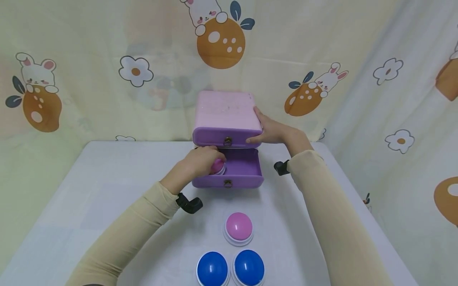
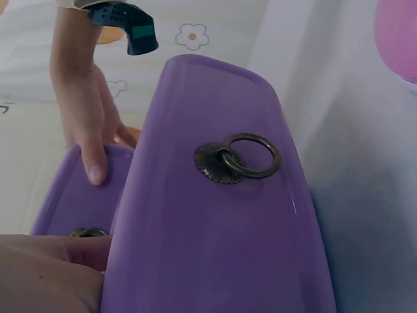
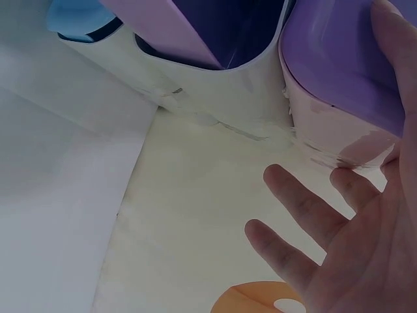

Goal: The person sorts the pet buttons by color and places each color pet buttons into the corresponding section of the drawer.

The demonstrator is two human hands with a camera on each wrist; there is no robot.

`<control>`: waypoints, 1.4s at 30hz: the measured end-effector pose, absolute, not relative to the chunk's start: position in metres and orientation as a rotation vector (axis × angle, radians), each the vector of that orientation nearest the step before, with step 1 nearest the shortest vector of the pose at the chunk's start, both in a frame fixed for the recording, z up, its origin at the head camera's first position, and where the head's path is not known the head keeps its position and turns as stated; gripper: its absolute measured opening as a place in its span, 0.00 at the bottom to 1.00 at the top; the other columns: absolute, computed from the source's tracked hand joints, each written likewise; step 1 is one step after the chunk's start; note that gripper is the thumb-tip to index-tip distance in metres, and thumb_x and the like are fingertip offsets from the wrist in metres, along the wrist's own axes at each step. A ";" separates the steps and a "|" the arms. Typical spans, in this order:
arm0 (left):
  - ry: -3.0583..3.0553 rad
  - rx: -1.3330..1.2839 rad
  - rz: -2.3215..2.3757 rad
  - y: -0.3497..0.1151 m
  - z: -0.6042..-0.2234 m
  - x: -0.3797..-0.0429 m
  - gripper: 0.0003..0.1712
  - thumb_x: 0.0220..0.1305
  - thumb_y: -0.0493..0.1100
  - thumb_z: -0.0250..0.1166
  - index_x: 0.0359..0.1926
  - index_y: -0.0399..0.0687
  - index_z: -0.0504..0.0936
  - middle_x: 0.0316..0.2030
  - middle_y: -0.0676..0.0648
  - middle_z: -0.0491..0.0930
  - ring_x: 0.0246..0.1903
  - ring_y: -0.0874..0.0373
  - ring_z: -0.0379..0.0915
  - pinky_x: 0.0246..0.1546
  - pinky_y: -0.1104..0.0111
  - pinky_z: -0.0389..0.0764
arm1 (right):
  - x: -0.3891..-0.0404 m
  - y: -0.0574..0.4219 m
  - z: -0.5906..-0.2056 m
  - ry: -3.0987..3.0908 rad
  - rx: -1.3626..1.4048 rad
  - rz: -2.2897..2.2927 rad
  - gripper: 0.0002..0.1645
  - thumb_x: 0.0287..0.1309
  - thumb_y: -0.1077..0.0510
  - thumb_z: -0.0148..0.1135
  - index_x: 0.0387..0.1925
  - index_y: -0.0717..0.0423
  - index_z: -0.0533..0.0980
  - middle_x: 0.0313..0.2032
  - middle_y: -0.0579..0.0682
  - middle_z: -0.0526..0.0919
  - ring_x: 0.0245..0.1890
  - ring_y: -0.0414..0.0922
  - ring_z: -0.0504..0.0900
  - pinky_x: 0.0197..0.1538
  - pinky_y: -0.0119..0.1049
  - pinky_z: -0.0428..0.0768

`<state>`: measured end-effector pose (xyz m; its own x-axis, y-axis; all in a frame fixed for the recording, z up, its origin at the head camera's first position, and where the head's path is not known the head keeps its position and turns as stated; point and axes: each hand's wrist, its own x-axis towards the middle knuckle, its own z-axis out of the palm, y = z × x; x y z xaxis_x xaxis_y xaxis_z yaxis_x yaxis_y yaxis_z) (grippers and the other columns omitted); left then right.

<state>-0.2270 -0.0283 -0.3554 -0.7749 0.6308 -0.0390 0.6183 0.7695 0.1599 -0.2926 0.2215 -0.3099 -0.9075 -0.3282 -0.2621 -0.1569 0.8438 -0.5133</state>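
Note:
A small drawer unit [image 1: 226, 109] with a pink top and purple drawer fronts stands at the back of the table. Its lower purple drawer [image 1: 247, 182] is pulled out, a brass ring [image 2: 251, 155] on the front. My left hand [image 1: 200, 160] reaches into the left part of that drawer, fingers curled over a pink dome button [image 1: 217, 167] with a white base. Against the unit's upper right side rests my right hand [image 1: 273, 129], the thumb on the shut top drawer's front [image 3: 345, 59]. Its other fingers [image 3: 306, 202] are spread in the right wrist view.
Another pink dome button [image 1: 239, 226] sits on the white table [image 1: 118, 198] before the drawer. Two blue dome buttons [image 1: 212, 269] stand side by side nearer me. A blue drawer front [image 3: 78, 19] shows below the purple one. Behind hangs a patterned curtain [image 1: 161, 35].

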 end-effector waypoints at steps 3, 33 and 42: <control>2.879 1.007 0.207 -0.029 -0.356 -0.227 0.23 0.54 0.35 0.68 0.53 0.56 0.82 0.49 0.48 0.79 0.50 0.51 0.76 0.51 0.58 0.78 | -0.293 0.221 -0.311 2.681 -0.361 -0.704 0.74 0.46 0.36 0.69 0.72 0.37 0.21 0.76 0.48 0.33 0.75 0.53 0.42 0.72 0.59 0.49; 2.843 1.107 0.327 -0.039 -0.337 -0.209 0.23 0.61 0.50 0.64 0.56 0.51 0.79 0.53 0.47 0.78 0.49 0.54 0.76 0.51 0.58 0.78 | -0.294 0.220 -0.313 2.669 -0.375 -0.721 0.75 0.45 0.36 0.69 0.71 0.36 0.20 0.76 0.46 0.31 0.75 0.52 0.41 0.72 0.58 0.48; 2.998 1.700 0.292 -0.013 -0.327 -0.164 0.30 0.60 0.51 0.66 0.63 0.60 0.71 0.61 0.47 0.71 0.63 0.52 0.66 0.62 0.59 0.71 | -0.294 0.222 -0.312 2.685 -0.389 -0.707 0.75 0.47 0.37 0.70 0.72 0.40 0.21 0.76 0.52 0.34 0.75 0.55 0.42 0.72 0.59 0.48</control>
<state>-0.1636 -0.0129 -0.3275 -0.4790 0.8046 0.3510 0.8572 0.5149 -0.0105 -0.2940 0.2217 -0.3116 -0.9060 -0.3417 -0.2498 -0.1743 0.8390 -0.5155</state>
